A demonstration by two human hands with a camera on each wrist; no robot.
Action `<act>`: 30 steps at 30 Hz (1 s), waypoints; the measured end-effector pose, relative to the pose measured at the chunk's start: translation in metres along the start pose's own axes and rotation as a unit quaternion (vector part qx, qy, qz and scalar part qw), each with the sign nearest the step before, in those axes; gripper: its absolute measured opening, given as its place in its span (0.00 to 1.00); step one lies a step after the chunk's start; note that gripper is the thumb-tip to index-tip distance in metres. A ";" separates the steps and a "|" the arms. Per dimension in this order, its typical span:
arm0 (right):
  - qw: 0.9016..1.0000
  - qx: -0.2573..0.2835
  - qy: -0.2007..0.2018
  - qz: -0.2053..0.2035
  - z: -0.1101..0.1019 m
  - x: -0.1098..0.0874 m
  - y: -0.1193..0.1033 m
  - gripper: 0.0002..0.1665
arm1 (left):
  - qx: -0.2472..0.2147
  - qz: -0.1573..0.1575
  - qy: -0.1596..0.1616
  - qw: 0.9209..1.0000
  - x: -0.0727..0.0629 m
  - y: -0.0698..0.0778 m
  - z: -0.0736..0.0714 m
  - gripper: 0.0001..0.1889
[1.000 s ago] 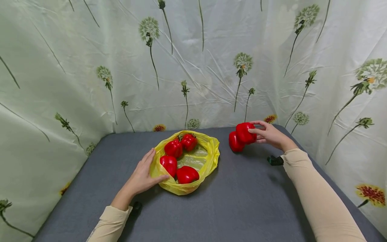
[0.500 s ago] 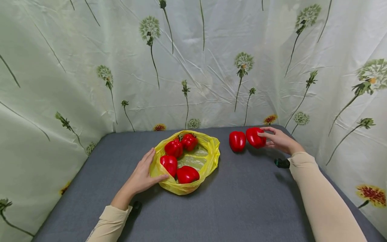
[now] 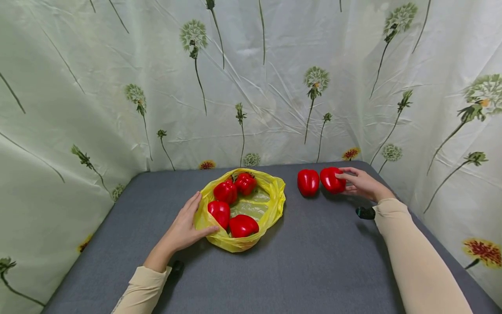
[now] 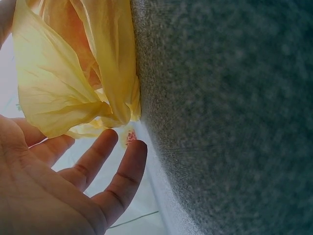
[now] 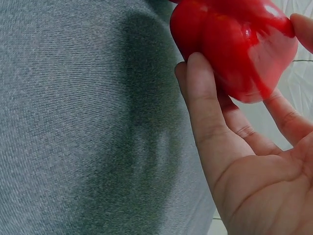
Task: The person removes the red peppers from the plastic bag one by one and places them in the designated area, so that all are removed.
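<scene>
At the back right, my right hand (image 3: pixel 364 183) grips a red bell pepper (image 3: pixel 333 180), its thumb on one side and fingers on the other. The right wrist view shows that bell pepper (image 5: pixel 234 46) between the fingertips, close to the cloth. Left of it, a second red bell pepper (image 3: pixel 308 182) stands on the table. A yellow plastic bag (image 3: pixel 276 200) lies rolled open in the middle, with several red bell peppers (image 3: pixel 243 226) inside. My left hand (image 3: pixel 184 226) rests against the bag's left side, fingers spread and thumb over the near rim. In the left wrist view its fingers are loosely extended beside the bag (image 4: pixel 110 54).
A dark grey cloth covers the table (image 3: pixel 306 270). Behind and on both sides hangs a pale curtain (image 3: pixel 274 109) printed with flowers. Small black wrist devices (image 3: pixel 365 213) show beneath both sleeves.
The right hand has moved right with its bell pepper, from in front of the standing one to beside it, and lowered it. The left hand and the bag have stayed still.
</scene>
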State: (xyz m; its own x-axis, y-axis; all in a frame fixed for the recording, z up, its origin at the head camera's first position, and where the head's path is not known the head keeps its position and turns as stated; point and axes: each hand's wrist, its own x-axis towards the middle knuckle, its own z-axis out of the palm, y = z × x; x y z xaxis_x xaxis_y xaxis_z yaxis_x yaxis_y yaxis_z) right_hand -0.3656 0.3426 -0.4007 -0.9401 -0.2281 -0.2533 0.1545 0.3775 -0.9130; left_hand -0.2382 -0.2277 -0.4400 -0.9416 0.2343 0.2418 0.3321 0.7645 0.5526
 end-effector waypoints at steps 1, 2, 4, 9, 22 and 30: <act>1.000 0.001 0.000 0.001 0.000 0.000 0.001 0.48 | 0.000 -0.001 -0.001 1.000 0.000 0.000 0.000 0.61; 1.000 0.002 0.001 0.002 0.001 0.000 0.001 0.48 | 0.000 -0.001 -0.001 1.000 0.000 0.000 0.000 0.61; 1.000 0.005 0.002 0.003 0.002 0.000 0.001 0.49 | 0.000 -0.002 -0.001 1.000 0.000 0.000 0.000 0.61; 1.000 0.005 0.004 0.001 0.008 -0.003 -0.001 0.49 | 0.001 -0.003 -0.002 1.000 0.000 -0.001 0.000 0.62; 0.999 -0.041 0.018 0.008 0.013 0.002 -0.004 0.48 | -0.001 -0.003 -0.002 1.000 0.000 0.000 -0.001 0.62; 0.994 -0.099 0.036 -0.001 0.019 0.005 -0.010 0.49 | -0.001 0.000 -0.002 1.000 0.000 0.000 -0.001 0.62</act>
State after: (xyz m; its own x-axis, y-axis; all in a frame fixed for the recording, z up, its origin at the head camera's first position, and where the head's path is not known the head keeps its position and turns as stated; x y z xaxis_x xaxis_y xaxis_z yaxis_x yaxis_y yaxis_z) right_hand -0.3662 0.3206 -0.3994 -0.9608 -0.1665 -0.2217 0.0965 0.5487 -0.8304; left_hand -0.2377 -0.2285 -0.4390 -0.9417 0.2372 0.2386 0.3326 0.7627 0.5546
